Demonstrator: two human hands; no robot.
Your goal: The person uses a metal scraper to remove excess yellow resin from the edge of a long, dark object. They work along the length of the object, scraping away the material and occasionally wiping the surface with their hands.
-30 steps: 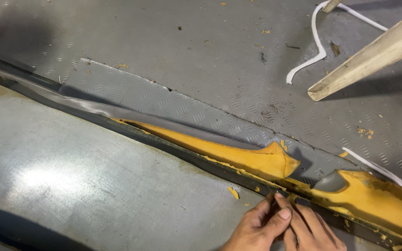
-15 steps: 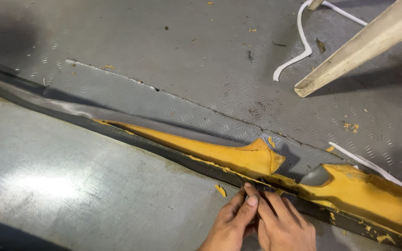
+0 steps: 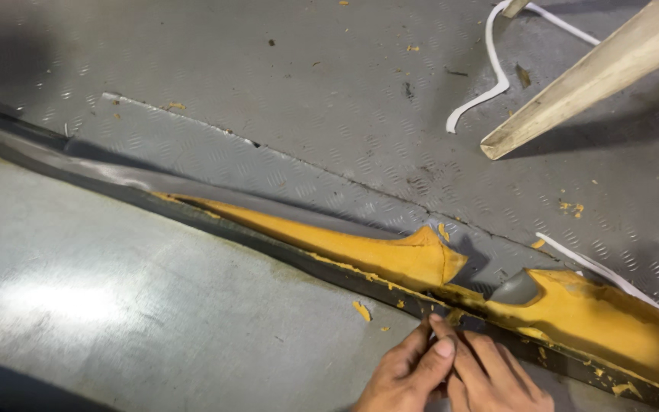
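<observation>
**Fingertips kept pinched at the dark seam edge beside the yellow foam**

Little change is seen against the earlier views; both hands are found at the same spot on the seam, only the camera has drifted, so the picking work is judged to be in progress, not finished; the left hand [image 3: 406, 374] is pressed to the smooth grey panel [image 3: 116, 305], its fingertips pinched with those of the right hand [image 3: 497, 378] on the dark strip [image 3: 390, 294] just below the yellow foam [image 3: 390, 255]; whether anything is actually gripped cannot be told; foam crumbs [image 3: 361, 310] lie close by; a white cord [image 3: 490, 76] and a wooden leg [image 3: 589, 72] lie well apart on the tread plate [image 3: 268, 69].
</observation>
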